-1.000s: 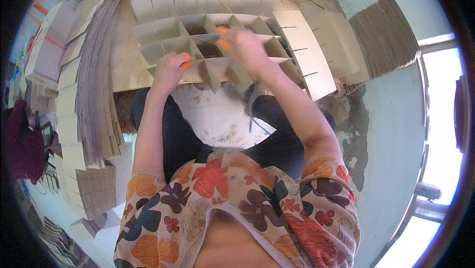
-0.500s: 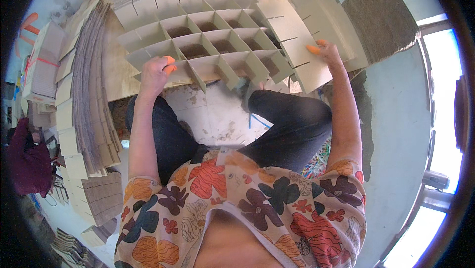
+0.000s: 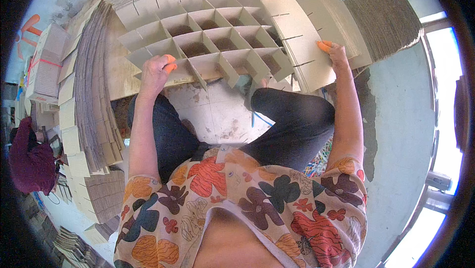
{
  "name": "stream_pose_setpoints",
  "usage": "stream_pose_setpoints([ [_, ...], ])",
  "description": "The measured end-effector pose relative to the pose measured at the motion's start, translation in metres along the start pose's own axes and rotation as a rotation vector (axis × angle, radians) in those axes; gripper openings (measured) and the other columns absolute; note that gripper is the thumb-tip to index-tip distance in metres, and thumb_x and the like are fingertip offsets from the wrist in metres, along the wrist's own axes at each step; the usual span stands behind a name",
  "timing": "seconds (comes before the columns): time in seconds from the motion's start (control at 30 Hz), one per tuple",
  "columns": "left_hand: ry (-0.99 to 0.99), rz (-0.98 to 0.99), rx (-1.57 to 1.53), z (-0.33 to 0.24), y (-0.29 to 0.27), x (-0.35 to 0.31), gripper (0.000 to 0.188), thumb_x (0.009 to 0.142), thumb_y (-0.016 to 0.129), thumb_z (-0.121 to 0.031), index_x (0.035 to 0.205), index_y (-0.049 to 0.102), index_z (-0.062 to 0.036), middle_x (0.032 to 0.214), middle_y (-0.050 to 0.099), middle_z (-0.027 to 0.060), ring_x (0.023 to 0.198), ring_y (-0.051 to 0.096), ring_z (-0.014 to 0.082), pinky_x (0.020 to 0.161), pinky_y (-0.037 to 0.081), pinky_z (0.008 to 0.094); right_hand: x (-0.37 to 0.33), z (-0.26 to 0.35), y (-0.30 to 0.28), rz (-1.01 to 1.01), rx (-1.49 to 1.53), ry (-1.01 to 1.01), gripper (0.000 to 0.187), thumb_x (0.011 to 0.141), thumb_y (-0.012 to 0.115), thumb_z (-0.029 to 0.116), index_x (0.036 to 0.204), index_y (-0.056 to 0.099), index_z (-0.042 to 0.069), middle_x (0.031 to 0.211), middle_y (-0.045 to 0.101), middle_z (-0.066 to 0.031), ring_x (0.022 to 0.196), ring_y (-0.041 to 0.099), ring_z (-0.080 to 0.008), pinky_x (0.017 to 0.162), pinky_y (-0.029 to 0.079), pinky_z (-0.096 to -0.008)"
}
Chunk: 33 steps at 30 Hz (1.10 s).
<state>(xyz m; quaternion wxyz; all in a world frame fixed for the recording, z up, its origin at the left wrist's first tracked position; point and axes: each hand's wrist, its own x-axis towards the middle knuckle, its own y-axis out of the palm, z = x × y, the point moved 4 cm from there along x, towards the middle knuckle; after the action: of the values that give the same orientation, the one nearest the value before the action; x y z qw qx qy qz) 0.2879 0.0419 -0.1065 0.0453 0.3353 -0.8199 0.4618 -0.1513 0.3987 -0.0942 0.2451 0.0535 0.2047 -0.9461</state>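
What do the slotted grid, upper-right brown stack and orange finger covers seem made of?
Slotted grid: probably matte cardboard, judging by stiff tan interlocking strips. Brown stack: likely corrugated cardboard, rough, from its many layered edges. Orange finger covers: perhaps matte rubber, given their close fit; fabric isn't ruled out.

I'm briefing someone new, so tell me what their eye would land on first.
First, the cardboard grid of open cells at the upper middle, with the left grip at its near left side. Next, the bright orange finger covers on both hands, the right grip being at the right edge of a slotted cardboard panel. Then the boldly flowered shirt across the bottom middle.
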Motion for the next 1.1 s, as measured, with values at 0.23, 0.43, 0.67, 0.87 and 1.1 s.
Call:
stream_pose_setpoints([
  [0.23, -0.001, -0.011, -0.006, -0.001, -0.003, -0.004, 0.015, 0.072, 0.072, -0.009, 0.086, 0.067, -0.0063, 0.073, 0.061, 0.0155, 0.069, 0.061, 0.0328, 0.062, 0.047, 0.0412, -0.016, 0.030, 0.004, -0.079, -0.313, 0.015, 0.044, 0.081, 0.071, 0.039, 0.094, 0.069, -0.003, 0.078, 0.067, -0.0082, 0.065, 0.061, -0.0174, 0.061, 0.049, -0.0327],
  [0.43, -0.002, 0.003, -0.021, 0.002, -0.003, -0.007, 0.016, 0.073, 0.072, -0.010, 0.088, 0.068, -0.0063, 0.073, 0.062, 0.0163, 0.070, 0.061, 0.0340, 0.063, 0.047, 0.0425, -0.033, 0.049, 0.010, -0.098, -0.211, 0.024, 0.047, 0.077, 0.073, 0.043, 0.093, 0.070, -0.001, 0.074, 0.065, -0.0071, 0.062, 0.058, -0.0165, 0.058, 0.047, -0.0329],
  [0.67, 0.029, -0.043, 0.017, -0.013, -0.014, -0.009, 0.030, 0.073, 0.076, -0.017, 0.098, 0.067, -0.0040, 0.086, 0.065, 0.0157, 0.083, 0.063, 0.0323, 0.071, 0.049, 0.0405, -0.043, 0.078, -0.014, -0.223, -0.096, -0.131, 0.040, 0.077, 0.076, 0.034, 0.098, 0.072, 0.000, 0.079, 0.067, -0.0033, 0.066, 0.058, -0.0116, 0.062, 0.046, -0.0278],
  [0.87, 0.028, -0.142, 0.111, -0.008, -0.050, -0.024, 0.040, 0.069, 0.080, -0.024, 0.101, 0.067, -0.0027, 0.092, 0.067, 0.0132, 0.089, 0.061, 0.0298, 0.077, 0.049, 0.0392, -0.063, 0.137, -0.010, -0.310, -0.055, -0.409, 0.036, 0.076, 0.077, 0.015, 0.106, 0.067, -0.003, 0.090, 0.069, -0.0072, 0.078, 0.062, -0.0117, 0.071, 0.050, -0.0260],
  [1.1, -0.015, -0.122, 0.233, 0.011, -0.082, -0.042, 0.039, 0.070, 0.078, -0.026, 0.100, 0.067, -0.0031, 0.089, 0.066, 0.0134, 0.086, 0.061, 0.0305, 0.076, 0.047, 0.0409, -0.130, 0.217, 0.125, -0.017, -0.089, -0.600, 0.038, 0.080, 0.074, 0.011, 0.113, 0.063, -0.005, 0.102, 0.069, -0.0133, 0.089, 0.065, -0.0140, 0.081, 0.053, -0.0274],
])
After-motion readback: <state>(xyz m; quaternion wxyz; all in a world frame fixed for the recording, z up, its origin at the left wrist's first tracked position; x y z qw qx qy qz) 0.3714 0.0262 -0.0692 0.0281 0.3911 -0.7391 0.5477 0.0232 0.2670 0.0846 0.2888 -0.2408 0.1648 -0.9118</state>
